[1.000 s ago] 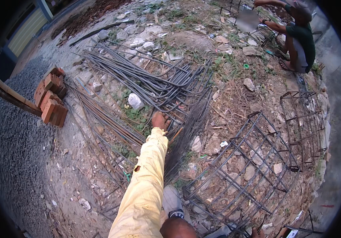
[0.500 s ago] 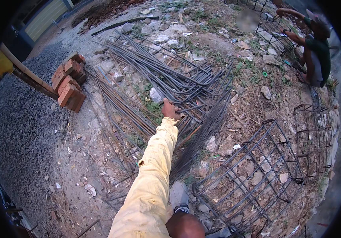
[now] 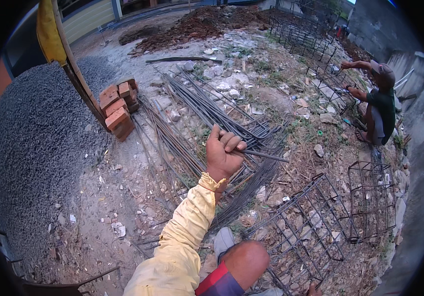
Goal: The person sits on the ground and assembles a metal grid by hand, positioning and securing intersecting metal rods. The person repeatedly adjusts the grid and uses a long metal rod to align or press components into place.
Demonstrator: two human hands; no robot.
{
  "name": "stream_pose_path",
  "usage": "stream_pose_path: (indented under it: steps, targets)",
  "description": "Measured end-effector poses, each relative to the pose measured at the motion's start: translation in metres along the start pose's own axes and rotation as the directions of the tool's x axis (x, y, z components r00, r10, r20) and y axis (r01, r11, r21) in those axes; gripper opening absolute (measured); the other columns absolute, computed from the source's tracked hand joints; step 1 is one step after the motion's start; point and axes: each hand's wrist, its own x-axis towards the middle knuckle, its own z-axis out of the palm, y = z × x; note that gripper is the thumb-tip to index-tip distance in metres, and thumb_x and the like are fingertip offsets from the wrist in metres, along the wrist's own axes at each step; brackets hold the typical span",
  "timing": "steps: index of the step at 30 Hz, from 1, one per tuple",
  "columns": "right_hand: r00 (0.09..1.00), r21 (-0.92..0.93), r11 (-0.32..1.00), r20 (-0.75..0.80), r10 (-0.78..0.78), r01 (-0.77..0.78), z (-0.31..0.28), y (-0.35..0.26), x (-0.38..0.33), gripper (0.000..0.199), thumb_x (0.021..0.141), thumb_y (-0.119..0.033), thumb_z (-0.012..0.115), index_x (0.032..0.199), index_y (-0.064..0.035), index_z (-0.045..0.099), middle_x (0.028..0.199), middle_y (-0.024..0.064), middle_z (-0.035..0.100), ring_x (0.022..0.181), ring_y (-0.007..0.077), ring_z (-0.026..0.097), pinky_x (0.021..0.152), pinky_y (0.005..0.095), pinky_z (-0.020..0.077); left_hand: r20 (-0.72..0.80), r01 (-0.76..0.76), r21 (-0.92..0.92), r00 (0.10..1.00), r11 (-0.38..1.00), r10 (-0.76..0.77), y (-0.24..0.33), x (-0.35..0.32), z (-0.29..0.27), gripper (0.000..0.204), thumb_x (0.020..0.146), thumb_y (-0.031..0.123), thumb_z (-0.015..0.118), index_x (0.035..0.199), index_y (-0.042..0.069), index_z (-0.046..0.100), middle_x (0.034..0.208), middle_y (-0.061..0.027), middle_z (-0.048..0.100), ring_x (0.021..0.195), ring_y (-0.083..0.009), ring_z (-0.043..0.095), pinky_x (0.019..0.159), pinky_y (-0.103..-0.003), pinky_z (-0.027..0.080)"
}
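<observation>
Lifting one thin grey steel rod (image 3: 266, 156) from the rebar pile (image 3: 207, 108) at twelve o'clock, the left hand (image 3: 223, 154) was fisted around it; the right hand stayed unseen; drawing it clear probably came next.

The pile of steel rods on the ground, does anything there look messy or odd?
Yes. The steel rods lie loose and crisscrossed on dirt and rubble rather than stacked evenly, some splaying out near the red bricks. One hand grips a single rod lifted from the pile. The wire cages lie tipped on the weeds.

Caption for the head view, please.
Left hand grips a steel rod above a rebar pile, bricks and gravel to the left.
</observation>
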Motion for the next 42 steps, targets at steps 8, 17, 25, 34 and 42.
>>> stream_pose_path:
  steps: [8,17,25,34,42]
  targets:
    - [0.995,0.533,0.841,-0.076,-0.064,0.095,-0.067,-0.032,-0.075,0.017,0.093,-0.026,0.062,0.089,-0.0152,0.049,0.053,-0.0058,0.026,0.038,0.0065,0.029,0.035,0.0258,0.0258,0.045,0.198,0.172,0.977,0.965,-0.208,-0.2,-0.146,0.08,0.028,0.103,0.038,0.041,0.086,0.016,0.037,0.058,0.0043,0.028,0.048,-0.0093,0.028,0.054,-0.032,0.034]
    - [0.952,0.664,0.703,-0.047,-0.302,0.255,-0.116,-0.133,-0.167,0.019,0.091,-0.023,0.066,0.1,-0.008,0.057,0.067,-0.0021,0.043,0.044,0.0067,0.037,0.038,0.0241,0.0328,0.043,0.334,0.805,0.791,0.49,-0.61,-0.264,-0.345,-0.019,0.021,0.103,0.029,0.043,0.091,0.012,0.04,0.062,0.0018,0.037,0.051,-0.0094,0.034,0.047,-0.027,0.031]
    - [0.882,0.678,0.637,-0.035,-0.469,0.366,-0.162,-0.226,-0.177,0.045,0.093,-0.032,0.064,0.125,-0.0018,0.053,0.099,0.0069,0.059,0.049,0.0028,0.038,0.041,0.0194,0.033,0.183,-0.262,0.962,0.405,0.078,-0.896,-0.244,-0.43,-0.068,0.031,0.097,0.032,0.052,0.101,0.001,0.053,0.073,-0.0162,0.055,0.062,-0.0315,0.055,0.063,-0.043,0.045]
    - [0.628,0.891,0.141,-0.185,-0.756,0.432,-0.234,-0.152,-0.186,0.049,0.102,-0.033,0.046,0.137,0.0003,0.041,0.111,0.015,0.062,0.053,0.0064,0.036,0.043,0.0209,0.0336,0.312,-0.589,0.779,0.068,0.214,-0.948,-0.236,-0.414,-0.1,0.029,0.094,0.029,0.058,0.08,0.004,0.05,0.069,-0.0165,0.05,0.068,-0.0385,0.05,0.063,-0.046,0.04]
    - [0.598,0.653,-0.151,-0.747,-0.291,0.742,-0.236,-0.092,-0.194,0.04,0.098,-0.046,0.049,0.105,-0.0081,0.056,0.075,0.0001,0.052,0.051,0.0093,0.036,0.045,0.0249,0.031,0.302,-0.663,0.717,0.017,0.215,-0.953,-0.243,-0.404,-0.106,0.028,0.091,0.029,0.06,0.078,0.007,0.051,0.061,-0.0154,0.05,0.061,-0.0393,0.051,0.06,-0.047,0.041]
